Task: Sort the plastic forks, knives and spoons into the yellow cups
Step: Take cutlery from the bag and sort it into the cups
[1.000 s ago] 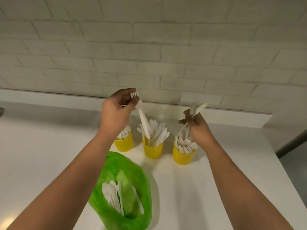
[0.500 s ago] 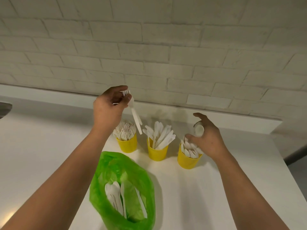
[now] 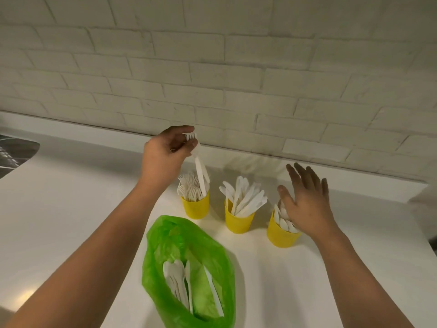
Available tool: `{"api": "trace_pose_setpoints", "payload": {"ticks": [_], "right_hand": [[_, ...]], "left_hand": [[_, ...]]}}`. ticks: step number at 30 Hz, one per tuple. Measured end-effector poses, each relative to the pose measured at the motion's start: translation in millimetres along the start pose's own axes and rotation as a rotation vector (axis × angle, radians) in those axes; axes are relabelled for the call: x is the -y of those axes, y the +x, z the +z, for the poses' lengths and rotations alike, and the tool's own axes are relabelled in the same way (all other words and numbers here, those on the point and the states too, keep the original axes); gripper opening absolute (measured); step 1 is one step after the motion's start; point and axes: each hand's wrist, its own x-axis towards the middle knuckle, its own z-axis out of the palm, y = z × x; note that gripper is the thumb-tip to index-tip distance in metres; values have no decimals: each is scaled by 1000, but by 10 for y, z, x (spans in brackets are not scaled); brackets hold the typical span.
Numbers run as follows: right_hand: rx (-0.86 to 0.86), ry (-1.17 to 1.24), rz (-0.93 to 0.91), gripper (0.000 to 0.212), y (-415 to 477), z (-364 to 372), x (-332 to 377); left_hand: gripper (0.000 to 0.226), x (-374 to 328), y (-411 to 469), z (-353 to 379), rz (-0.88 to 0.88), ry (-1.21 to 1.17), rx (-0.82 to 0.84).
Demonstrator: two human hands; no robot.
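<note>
Nearest, between the two forearms, the green bag lies open on the desk. Unsorted cutlery remains inside it, so the task is judged well advanced but incomplete.

Beyond the bag, three yellow cups stand in a row. The spoon cup sits directly under the right hand. That hand is empty, with fingers straight and spread and the palm down above the spoons. One second ago it pinched white pieces over this cup, and half a second ago a spoon was at its fingertips. The release is therefore complete and the hand is free for the next pick. The knife cup stands between the hands, touched by neither.

The fork cup stands just below the left hand. That hand pinches one fork near its tine end, handle hanging down. The handle tip has descended from above the cups to rim level, among the forks already there. Judgement: only the release remains for this piece.

Farthest, a white brick wall rises behind both hands.
</note>
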Motion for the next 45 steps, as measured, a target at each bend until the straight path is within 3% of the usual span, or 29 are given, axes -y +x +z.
{"api": "trace_pose_setpoints", "payload": {"ticks": [2, 4, 6, 7, 8, 10, 12, 14, 18, 20, 24, 27, 32, 38, 45], "right_hand": [[204, -141, 17, 64, -16, 10, 63], [196, -142, 34, 65, -27, -27, 92], [2, 90, 1, 64, 14, -194, 310], [-14, 280, -4, 60, 44, -333, 489], [40, 488, -40, 52, 55, -495, 662], [281, 834, -153, 38, 181, -492, 1806], [387, 943, -221, 22, 209, -536, 2080], [312, 886, -242, 15, 279, -454, 2144], [136, 757, -247, 21, 369, -423, 2057], [187, 808, -254, 11, 399, -410, 2031], [354, 943, -218, 20, 424, -308, 2077], [314, 914, -202, 6, 424, -158, 2118], [231, 815, -116, 14, 305, 97, 2131], [234, 791, -117, 16, 274, 297, 2085], [197, 852, -104, 23, 302, 334, 2105]], "left_hand": [[27, 12, -3, -12, -9, -61, 23], [26, -33, -47, 34, -15, -92, 72], [25, -107, -70, 58, 5, -93, 161], [25, -142, -71, 68, 27, -97, 212], [25, -174, -75, 104, 29, -108, 260], [25, 16, 124, -582, 33, -103, 311], [26, 40, 165, -582, 37, -126, 357], [25, -3, 149, -503, 79, -94, 351], [23, -33, 144, -338, 168, 10, 297], [22, -36, 134, -316, 185, 13, 312], [24, 111, 191, -403, 140, -121, 363], [28, 218, 207, -441, 138, -175, 429], [43, 585, 170, -572, 56, -171, 416], [23, 1279, -123, -535, -2, 96, 388], [42, 1561, -302, -350, -64, 142, 385]]}}
